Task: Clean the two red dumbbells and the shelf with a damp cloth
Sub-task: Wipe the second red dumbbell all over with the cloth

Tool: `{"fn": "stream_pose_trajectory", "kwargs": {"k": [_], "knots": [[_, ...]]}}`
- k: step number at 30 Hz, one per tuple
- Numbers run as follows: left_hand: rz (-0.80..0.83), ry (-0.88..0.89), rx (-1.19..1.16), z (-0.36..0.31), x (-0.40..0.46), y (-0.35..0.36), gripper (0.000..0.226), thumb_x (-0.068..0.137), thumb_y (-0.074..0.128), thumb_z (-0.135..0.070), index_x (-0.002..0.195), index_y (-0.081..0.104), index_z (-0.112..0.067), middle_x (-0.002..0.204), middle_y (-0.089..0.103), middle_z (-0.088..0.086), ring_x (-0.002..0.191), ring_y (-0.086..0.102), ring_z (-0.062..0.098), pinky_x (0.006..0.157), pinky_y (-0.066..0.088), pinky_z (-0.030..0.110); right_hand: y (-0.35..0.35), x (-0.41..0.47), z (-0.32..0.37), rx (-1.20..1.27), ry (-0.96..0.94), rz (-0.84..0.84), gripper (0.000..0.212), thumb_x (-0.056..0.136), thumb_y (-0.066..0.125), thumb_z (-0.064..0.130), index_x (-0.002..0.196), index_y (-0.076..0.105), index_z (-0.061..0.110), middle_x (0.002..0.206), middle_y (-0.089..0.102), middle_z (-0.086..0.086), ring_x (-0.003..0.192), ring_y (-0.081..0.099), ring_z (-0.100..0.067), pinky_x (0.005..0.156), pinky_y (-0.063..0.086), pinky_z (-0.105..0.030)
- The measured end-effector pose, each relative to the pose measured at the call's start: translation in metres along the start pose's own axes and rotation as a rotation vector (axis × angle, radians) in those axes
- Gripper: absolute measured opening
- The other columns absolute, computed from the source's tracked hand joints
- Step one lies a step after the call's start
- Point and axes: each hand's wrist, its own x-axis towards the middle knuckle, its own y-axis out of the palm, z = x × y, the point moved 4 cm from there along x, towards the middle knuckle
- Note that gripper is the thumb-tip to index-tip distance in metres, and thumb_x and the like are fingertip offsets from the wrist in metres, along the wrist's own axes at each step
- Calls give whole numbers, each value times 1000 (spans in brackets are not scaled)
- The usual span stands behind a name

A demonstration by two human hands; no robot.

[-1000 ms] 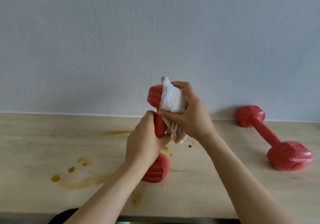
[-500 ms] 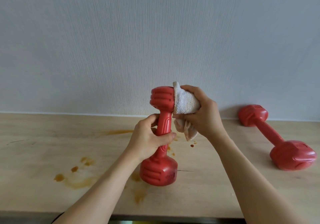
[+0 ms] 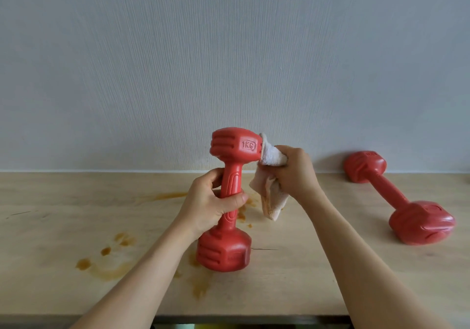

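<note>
A red dumbbell (image 3: pixel 235 148) marked 1KG stands upright in the middle of the wooden shelf (image 3: pixel 305 278). My left hand (image 3: pixel 213 201) grips its handle. My right hand (image 3: pixel 292 171) holds a bunched white cloth (image 3: pixel 270 178) and presses it against the right side of the upper head; the cloth's hanging end is stained orange. A second red dumbbell (image 3: pixel 399 196) lies on its side at the right, untouched, one head near the wall.
Orange-brown stains (image 3: pixel 106 260) spread over the shelf left of and under the upright dumbbell, with a streak (image 3: pixel 167 196) near the wall. A pale textured wall (image 3: pixel 229 61) rises behind. The shelf's front edge (image 3: pixel 229 317) runs along the bottom.
The dumbbell has turned from tilted to upright, with its lower head down on the shelf. The cloth has slid from over the top head to its right side.
</note>
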Motion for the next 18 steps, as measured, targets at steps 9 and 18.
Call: {"fn": "stream_pose_trajectory", "kwargs": {"k": [9, 18], "knots": [[-67, -1, 56, 2, -2, -4, 26, 74, 74, -15, 92, 58, -7, 71, 65, 4, 64, 68, 22, 63, 56, 39, -10, -6, 24, 346, 71, -80, 44, 83, 66, 41, 115, 37, 31, 119, 49, -8, 102, 60, -23, 81, 55, -42], [-99, 147, 253, -9, -10, 11, 20, 67, 67, -24, 75, 52, -13, 59, 57, 0, 49, 53, 7, 49, 42, 19, 6, -6, 33, 325, 100, -10, 48, 101, 37, 30, 56, 50, 19, 47, 47, 9, 55, 46, -11, 57, 39, -28]]}}
